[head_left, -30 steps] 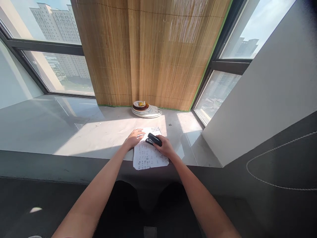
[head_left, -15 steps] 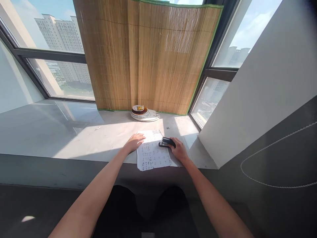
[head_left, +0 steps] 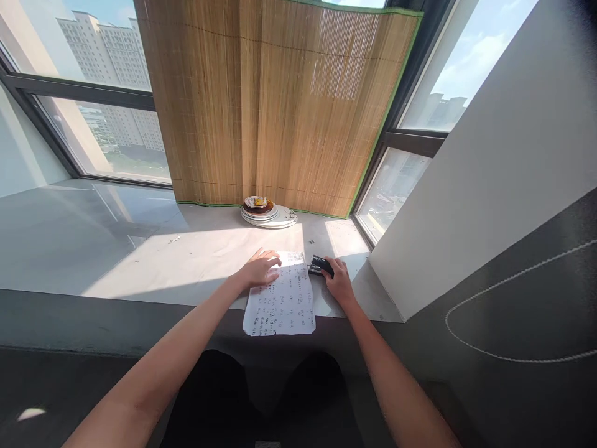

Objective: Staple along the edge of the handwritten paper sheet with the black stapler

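My left hand (head_left: pixel 260 269) rests over the left edge of a handwritten sheet of paper (head_left: pixel 284 308), fingers and thumb apart. The sheet lies on the white windowsill, and its lower end juts past the front edge. Just right of the paper, my right hand (head_left: pixel 338 279) is closed around a black stapler (head_left: pixel 319 266). The stapler's front end points left, close to the paper's right edge. Whether the stapler rests on the sill, I cannot tell.
A stack of plates (head_left: pixel 268 218) stands at the back of the windowsill (head_left: pixel 205 249), below a bamboo blind (head_left: pixel 280 112). Small dark bits (head_left: pixel 311 241) lie behind the stapler. A white wall (head_left: pixel 448 186) slants in at the right, with a hanging cord (head_left: pixel 485 353) beside it.
The paper has slid toward me and turned slightly, under my left hand, which reaches farther over it. The stapler, over the sheet before, is now beside its right edge.
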A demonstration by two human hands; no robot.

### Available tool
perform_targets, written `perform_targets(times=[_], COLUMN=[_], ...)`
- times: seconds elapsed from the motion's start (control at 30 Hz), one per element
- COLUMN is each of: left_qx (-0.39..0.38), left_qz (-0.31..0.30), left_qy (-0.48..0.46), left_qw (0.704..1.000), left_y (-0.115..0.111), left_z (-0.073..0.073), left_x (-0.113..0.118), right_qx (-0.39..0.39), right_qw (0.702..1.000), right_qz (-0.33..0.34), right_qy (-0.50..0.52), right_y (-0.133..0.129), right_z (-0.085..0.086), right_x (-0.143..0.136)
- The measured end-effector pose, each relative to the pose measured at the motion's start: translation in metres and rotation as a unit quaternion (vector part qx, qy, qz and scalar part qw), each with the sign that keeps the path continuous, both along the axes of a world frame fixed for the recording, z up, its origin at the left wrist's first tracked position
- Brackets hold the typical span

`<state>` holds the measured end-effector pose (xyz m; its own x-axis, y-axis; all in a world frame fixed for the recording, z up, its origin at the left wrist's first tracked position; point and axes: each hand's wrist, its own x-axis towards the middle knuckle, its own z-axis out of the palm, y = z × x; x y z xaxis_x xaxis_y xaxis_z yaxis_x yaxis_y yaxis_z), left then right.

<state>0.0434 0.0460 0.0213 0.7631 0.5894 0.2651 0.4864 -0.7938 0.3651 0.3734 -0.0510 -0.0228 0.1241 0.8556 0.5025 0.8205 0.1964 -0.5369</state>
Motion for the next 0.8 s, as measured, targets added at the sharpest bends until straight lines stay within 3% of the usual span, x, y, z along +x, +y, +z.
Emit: perform_targets(times=[0.13,0.3,0.47,0.63,0.8], left_qx=[-0.036,-0.043,-0.045,-0.035,-0.044], left_qz=[-0.078,-0.117,-0.163,-0.089,-0.106], left_qy=[0.063,0.090,0.067,0.070,0.081], left_qw=[0.994,0.988,0.983,0.993,0.990], left_y=[-0.004,-0.008,-0.011,-0.014,-0.021], left_z=[0.004,-0.009,-0.016,-0.014,-0.018], left_x=[0.041,0.070,0.081,0.079,0.081], right_qx=[0.003,-0.002,-0.012,-0.011,-0.026], right_qw=[1.000,1.000,1.000,1.000,0.998], right_qz=[0.002,0.005,0.005,0.003,0.030], right_qy=[-0.010,-0.005,-0.017,-0.026,-0.046], right_y=[-0.003,-0.004,-0.003,-0.004,0.000], right_z=[0.005,0.008,0.009,0.012,0.013], right_x=[-0.002,-0.004,-0.003,-0.005,-0.006])
